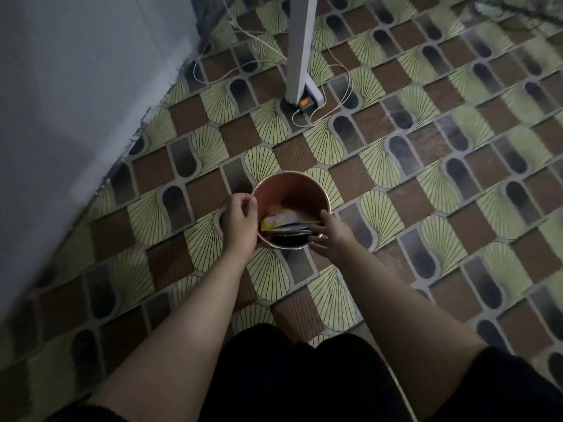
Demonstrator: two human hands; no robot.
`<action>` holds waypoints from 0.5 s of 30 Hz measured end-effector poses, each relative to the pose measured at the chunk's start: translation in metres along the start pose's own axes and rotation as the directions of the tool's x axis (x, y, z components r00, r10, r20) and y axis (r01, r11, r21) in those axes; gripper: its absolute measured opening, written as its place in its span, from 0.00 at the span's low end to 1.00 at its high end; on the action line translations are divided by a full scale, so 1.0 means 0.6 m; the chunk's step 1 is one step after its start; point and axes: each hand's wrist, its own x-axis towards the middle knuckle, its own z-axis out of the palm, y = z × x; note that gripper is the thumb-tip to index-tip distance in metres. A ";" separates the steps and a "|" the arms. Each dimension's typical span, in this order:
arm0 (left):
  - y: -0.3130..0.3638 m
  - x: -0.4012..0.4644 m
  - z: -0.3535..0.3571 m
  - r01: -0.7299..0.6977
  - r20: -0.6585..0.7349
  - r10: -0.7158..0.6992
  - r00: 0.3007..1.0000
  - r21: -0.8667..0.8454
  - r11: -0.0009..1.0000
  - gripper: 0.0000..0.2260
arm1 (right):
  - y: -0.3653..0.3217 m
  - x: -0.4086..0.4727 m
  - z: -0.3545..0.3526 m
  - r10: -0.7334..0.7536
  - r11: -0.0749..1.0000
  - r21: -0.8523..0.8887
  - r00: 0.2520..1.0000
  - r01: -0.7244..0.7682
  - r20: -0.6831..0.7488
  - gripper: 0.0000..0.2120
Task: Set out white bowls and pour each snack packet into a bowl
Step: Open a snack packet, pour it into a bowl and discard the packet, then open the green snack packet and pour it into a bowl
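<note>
Patterned floor, white post, loose cables

The floor has a patterned covering in green, brown and grey. On it stand a round red bin, a white post and thin white cables.
</note>
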 end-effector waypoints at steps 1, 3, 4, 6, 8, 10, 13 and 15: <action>0.028 -0.018 -0.010 -0.016 0.004 0.016 1.000 -0.013 1.000 0.07 | -0.005 -0.033 0.005 -0.073 0.997 -0.003 0.997 0.073 -0.039 0.12; 0.098 -0.062 -0.032 -0.047 0.003 0.047 0.999 -0.053 0.997 0.07 | -0.023 -0.112 0.016 -0.250 0.968 -0.003 0.965 0.251 -0.081 0.09; 0.139 -0.087 -0.046 -0.068 0.002 0.068 0.998 -0.081 0.994 0.06 | -0.038 -0.163 0.023 -0.346 0.938 -0.007 0.934 0.347 -0.091 0.07; 0.228 -0.137 -0.079 -0.131 -0.015 0.130 0.991 -0.143 0.981 0.05 | -0.076 -0.271 0.035 -0.515 0.857 -0.029 0.852 0.515 -0.096 0.05; 0.326 -0.190 -0.124 -0.210 -0.057 0.202 0.978 -0.202 0.957 0.04 | -0.121 -0.389 0.048 -0.668 0.745 -0.067 0.741 0.664 -0.074 0.07; 0.427 -0.242 -0.180 -0.318 -0.123 0.295 0.947 -0.249 0.915 0.05 | -0.170 -0.509 0.063 -0.798 0.602 -0.077 0.603 0.795 -0.009 0.07; 0.555 -0.314 -0.279 -0.493 -0.248 0.438 0.864 -0.242 0.836 0.04 | -0.236 -0.675 0.100 -0.909 0.397 -0.012 0.395 0.918 0.135 0.07; 0.615 -0.353 -0.351 -0.549 -0.336 0.464 0.820 -0.231 0.803 0.04 | -0.264 -0.770 0.136 -0.931 0.285 0.025 0.270 0.958 0.244 0.07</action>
